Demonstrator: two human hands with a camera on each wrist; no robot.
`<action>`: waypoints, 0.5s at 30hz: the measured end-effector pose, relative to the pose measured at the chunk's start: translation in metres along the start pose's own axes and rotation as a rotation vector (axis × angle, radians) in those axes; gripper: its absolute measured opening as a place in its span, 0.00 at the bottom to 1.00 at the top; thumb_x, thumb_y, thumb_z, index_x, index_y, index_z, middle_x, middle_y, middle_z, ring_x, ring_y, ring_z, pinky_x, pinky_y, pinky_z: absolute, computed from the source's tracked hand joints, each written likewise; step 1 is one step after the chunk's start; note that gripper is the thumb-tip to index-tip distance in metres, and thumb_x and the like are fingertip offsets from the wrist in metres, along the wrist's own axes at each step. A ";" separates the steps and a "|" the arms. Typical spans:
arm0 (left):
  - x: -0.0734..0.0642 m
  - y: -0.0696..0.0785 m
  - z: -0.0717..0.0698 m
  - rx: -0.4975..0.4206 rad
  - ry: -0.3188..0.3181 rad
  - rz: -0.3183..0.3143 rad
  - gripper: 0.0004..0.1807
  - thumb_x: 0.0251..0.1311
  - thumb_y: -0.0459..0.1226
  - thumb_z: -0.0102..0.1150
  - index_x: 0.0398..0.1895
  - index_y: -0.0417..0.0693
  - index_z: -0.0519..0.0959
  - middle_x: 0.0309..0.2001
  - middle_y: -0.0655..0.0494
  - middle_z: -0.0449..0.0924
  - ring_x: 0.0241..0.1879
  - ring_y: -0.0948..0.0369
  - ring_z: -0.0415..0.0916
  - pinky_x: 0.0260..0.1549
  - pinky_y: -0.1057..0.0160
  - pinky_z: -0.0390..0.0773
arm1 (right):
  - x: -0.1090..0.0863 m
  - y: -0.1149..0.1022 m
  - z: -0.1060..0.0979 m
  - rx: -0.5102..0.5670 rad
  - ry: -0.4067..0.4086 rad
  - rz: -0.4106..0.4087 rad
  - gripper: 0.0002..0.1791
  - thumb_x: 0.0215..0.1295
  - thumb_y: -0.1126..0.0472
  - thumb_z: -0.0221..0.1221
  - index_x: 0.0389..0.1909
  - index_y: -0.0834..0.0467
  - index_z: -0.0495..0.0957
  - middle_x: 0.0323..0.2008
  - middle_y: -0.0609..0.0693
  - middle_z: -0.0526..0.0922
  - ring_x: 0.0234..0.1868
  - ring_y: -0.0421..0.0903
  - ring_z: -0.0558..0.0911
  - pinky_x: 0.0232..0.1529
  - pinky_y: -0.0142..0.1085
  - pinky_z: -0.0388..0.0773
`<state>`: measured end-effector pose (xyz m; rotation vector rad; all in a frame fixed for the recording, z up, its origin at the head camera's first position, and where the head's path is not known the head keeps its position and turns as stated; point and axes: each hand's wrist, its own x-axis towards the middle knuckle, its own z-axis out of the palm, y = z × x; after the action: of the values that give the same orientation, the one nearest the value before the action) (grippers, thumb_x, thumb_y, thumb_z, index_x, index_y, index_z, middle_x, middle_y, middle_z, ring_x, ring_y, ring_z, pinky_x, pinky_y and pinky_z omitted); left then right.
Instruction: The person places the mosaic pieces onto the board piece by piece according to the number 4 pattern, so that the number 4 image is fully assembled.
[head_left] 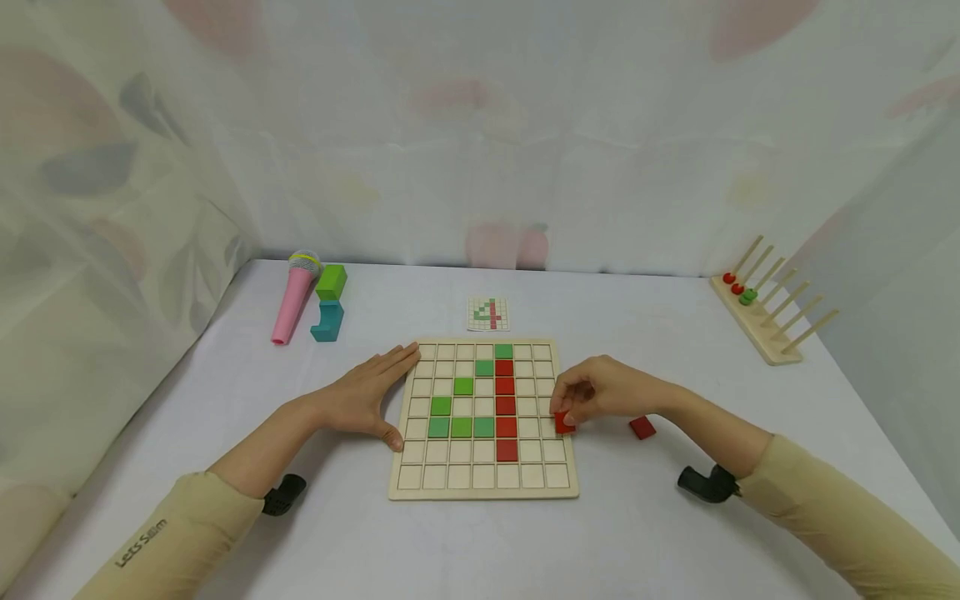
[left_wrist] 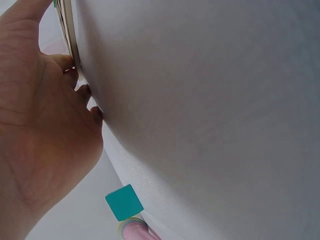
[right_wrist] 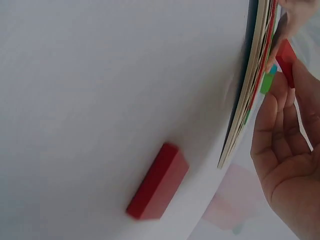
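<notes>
A wooden grid board (head_left: 483, 477) lies flat on the white table, bearing a column of red tiles (head_left: 506, 406) and several green tiles (head_left: 463, 386). Along its left side my left hand (head_left: 356, 396) is spread, fingertips at the upper corner and thumb at the lower edge; the left wrist view shows the fingers (left_wrist: 70, 75) against the board's rim. My right hand (head_left: 603, 387) pinches a red square tile (right_wrist: 286, 56) between thumb and fingers over the board's right edge. Another red tile (head_left: 642, 427) lies on the table beneath the right wrist.
Behind the board lies a small pattern card (head_left: 488, 315) with a green and red figure. At the back left are a pink toy microphone (head_left: 294, 304), a green block (head_left: 331, 282) and a teal block (head_left: 327, 322). A peg stand (head_left: 757, 321) with beads stands at the right.
</notes>
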<state>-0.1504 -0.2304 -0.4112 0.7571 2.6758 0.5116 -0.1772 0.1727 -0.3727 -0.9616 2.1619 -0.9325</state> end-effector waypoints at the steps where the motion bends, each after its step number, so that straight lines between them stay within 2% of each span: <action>1: 0.000 0.000 0.000 0.000 0.000 0.000 0.78 0.27 0.68 0.74 0.80 0.43 0.44 0.82 0.49 0.38 0.81 0.44 0.38 0.77 0.38 0.48 | 0.002 -0.002 0.002 0.012 0.005 0.005 0.08 0.59 0.64 0.68 0.39 0.52 0.84 0.35 0.46 0.85 0.35 0.40 0.81 0.38 0.29 0.83; 15: 0.001 -0.002 0.000 0.006 0.003 0.000 0.78 0.27 0.69 0.74 0.80 0.43 0.44 0.82 0.49 0.38 0.81 0.44 0.38 0.77 0.38 0.48 | 0.025 -0.029 0.030 0.041 0.047 0.000 0.08 0.58 0.65 0.67 0.37 0.52 0.85 0.33 0.45 0.86 0.33 0.38 0.83 0.36 0.29 0.83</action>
<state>-0.1515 -0.2314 -0.4122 0.7590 2.6809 0.5056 -0.1579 0.1274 -0.3730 -0.9288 2.1735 -1.0049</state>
